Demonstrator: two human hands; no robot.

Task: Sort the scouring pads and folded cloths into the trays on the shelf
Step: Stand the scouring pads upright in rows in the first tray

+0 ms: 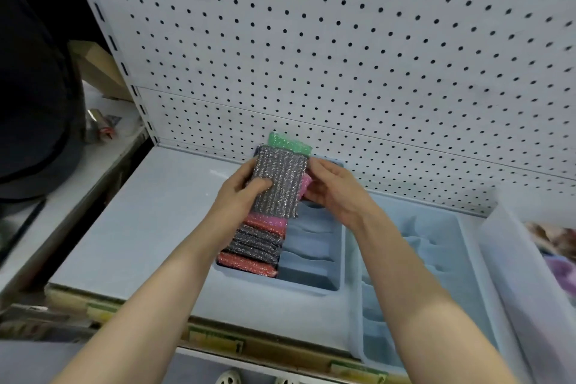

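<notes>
A silver-grey glittery scouring pad (280, 181) is held upright over the left blue tray (311, 285). My left hand (241, 193) grips its left edge, thumb across the front. My right hand (330, 190) holds its right edge, touching a pink pad (304, 184) behind it. A green pad (288, 143) stands at the back. Several pads in red, grey and pink (254, 246) fill the tray's left compartment in a row. The tray's right compartment shows only blue dividers.
A second light-blue tray (461, 262) sits to the right on the shelf (149, 221). A translucent bin (511, 259) with purple and mixed cloths (561, 268) stands at far right. White pegboard (343, 56) backs the shelf. A dark-clothed person (34, 87) stands at left.
</notes>
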